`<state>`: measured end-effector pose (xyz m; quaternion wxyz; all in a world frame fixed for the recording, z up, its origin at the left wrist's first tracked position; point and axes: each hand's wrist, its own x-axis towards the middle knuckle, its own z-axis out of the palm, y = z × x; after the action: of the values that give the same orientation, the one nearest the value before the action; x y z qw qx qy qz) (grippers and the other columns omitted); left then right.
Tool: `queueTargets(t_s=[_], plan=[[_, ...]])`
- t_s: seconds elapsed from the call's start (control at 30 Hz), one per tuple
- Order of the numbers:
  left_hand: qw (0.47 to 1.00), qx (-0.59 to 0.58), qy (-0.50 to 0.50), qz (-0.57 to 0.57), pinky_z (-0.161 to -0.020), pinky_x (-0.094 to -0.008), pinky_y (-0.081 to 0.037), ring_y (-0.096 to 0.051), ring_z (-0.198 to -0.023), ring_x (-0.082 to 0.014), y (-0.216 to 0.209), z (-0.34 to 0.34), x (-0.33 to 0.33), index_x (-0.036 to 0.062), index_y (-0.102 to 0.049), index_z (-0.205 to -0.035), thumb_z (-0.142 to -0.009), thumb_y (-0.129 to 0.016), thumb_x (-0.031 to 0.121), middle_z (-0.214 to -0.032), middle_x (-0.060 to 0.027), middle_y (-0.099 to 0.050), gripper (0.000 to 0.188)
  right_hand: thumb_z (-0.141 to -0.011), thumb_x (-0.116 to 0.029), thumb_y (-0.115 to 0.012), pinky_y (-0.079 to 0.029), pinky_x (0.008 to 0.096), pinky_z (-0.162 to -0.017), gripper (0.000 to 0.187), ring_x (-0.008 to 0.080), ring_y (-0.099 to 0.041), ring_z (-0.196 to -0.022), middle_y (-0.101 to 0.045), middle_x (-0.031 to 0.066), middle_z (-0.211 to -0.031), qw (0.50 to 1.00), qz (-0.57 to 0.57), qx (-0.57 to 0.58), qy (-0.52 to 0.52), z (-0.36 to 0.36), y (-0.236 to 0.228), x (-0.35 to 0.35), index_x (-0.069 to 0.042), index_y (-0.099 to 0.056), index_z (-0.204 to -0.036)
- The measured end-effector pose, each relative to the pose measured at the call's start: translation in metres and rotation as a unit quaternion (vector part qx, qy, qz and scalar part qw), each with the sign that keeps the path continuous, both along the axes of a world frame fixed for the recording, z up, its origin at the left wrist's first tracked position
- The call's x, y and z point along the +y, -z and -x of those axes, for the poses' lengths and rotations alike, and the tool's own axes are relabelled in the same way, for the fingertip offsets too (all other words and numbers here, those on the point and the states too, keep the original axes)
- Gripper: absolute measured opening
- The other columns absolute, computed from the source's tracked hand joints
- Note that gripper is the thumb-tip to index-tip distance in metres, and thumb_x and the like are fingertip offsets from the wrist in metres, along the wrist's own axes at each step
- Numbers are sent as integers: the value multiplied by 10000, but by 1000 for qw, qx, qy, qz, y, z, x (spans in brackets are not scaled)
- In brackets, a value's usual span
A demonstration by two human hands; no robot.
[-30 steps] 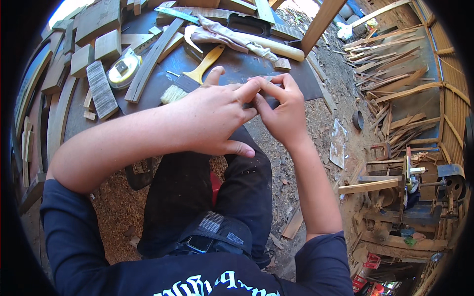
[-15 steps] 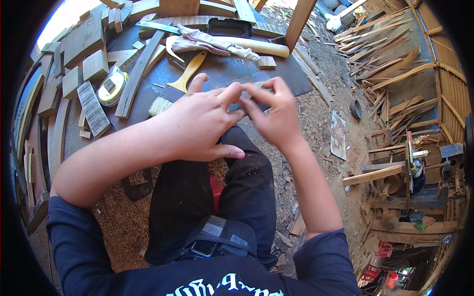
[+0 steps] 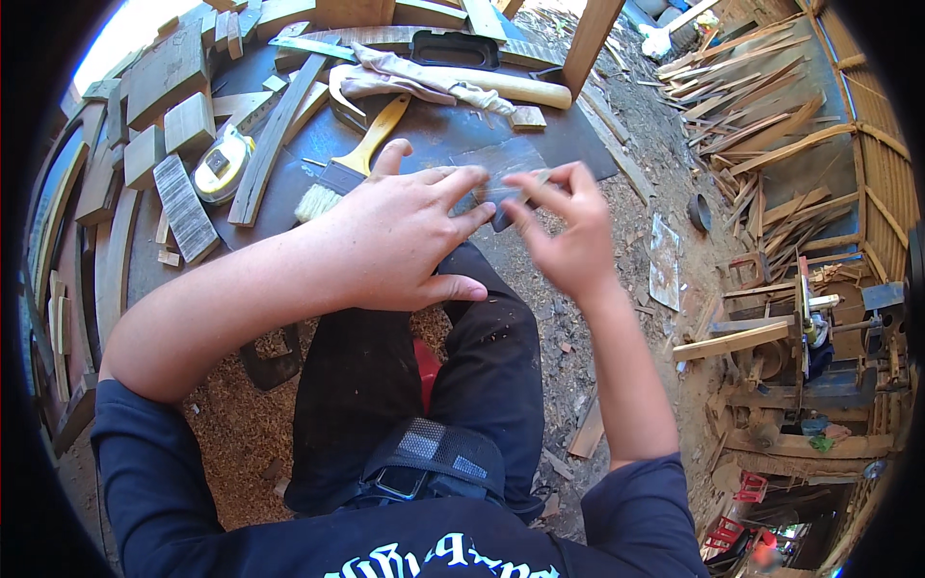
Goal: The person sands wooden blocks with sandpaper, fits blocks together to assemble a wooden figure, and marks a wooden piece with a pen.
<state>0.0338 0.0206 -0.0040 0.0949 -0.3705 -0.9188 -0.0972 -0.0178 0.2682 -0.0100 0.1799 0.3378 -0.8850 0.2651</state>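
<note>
My left hand [image 3: 390, 236] reaches across the near edge of the table, palm down, its fingers apart and thumb stuck out. Those fingertips lie beside a thin greyish sheet [image 3: 506, 159] on the tabletop. To their right, my right hand [image 3: 578, 236] pinches something small over the sheet; blur and the fingers hide what it is. Just beyond my left hand lies a paintbrush [image 3: 376, 140] with a yellow handle and pale bristles. A stout wooden handle [image 3: 515, 90] is farther back, with a pinkish cloth [image 3: 409, 77] draped along it.
Wood blocks [image 3: 188, 125] and curved pieces crowd the table's left side around a yellow-and-white tape measure [image 3: 224, 164]. A black tray [image 3: 453, 50] sits at the back near an upright post [image 3: 588, 43]. On the right, scrap wood [image 3: 752, 135] and machinery [image 3: 809, 356] stand on littered ground.
My right hand has moved right, away from my left fingertips, still pinching. More of the greyish sheet shows between the hands. My left hand has barely shifted.
</note>
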Motion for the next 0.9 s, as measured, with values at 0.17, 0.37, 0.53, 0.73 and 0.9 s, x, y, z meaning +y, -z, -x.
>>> queueTargets(t_s=[0.17, 0.37, 0.53, 0.73, 0.9], plan=[[1000, -4, -3, 8, -1125, -633, -313, -502, -1420, -291, -2, 1, 6, 69, -527, -1513, -982, -543, 660, -1542, -161, -511, 795, -818, -180, -849, -523, 360, -739, 266, 263, -625, -810, -626, 112, -921, 992, 6, 33, 118, 30, -3, 34, -152, -815, -1080], [1000, -19, -6, -5, -1124, -608, -316, -482, -1434, -281, 0, 3, -1, 60, -525, -1512, -999, -539, 626, -1540, -140, -515, 765, -828, -157, -842, -520, 357, -743, 274, 258, -620, -826, -623, 106, -933, 999, 8, 7, 49, 15, 0, 25, -139, -813, -1099], [999, -35, 2, -11, -1137, -673, -326, -473, -1439, -280, 5, 8, -5, 24, -541, -1489, -996, -560, 598, -1518, -147, -531, 756, -858, -139, -833, -515, 346, -731, 256, 231, -614, -817, -623, 97, -931, 1000, 18, 14, -17, -9, 9, 0, -119, -810, -1112], [999, -33, 4, -8, -1114, -572, -328, -467, -1431, -277, 0, 10, -2, 55, -514, -1520, -1012, -552, 568, -1530, -121, -510, 723, -814, -159, -860, -514, 346, -750, 302, 259, -624, -852, -628, 109, -918, 990, 41, -6, 137, 21, 1, 21, -148, -812, -1112], [999, -32, 6, -12, -1112, -568, -334, -464, -1430, -279, 3, 9, -6, 59, -498, -1531, -1016, -557, 542, -1531, -121, -504, 709, -829, -135, -850, -529, 354, -766, 282, 258, -642, -873, -646, 112, -945, 998, 56, -18, 31, 18, 6, 13, -129, -813, -1108]])
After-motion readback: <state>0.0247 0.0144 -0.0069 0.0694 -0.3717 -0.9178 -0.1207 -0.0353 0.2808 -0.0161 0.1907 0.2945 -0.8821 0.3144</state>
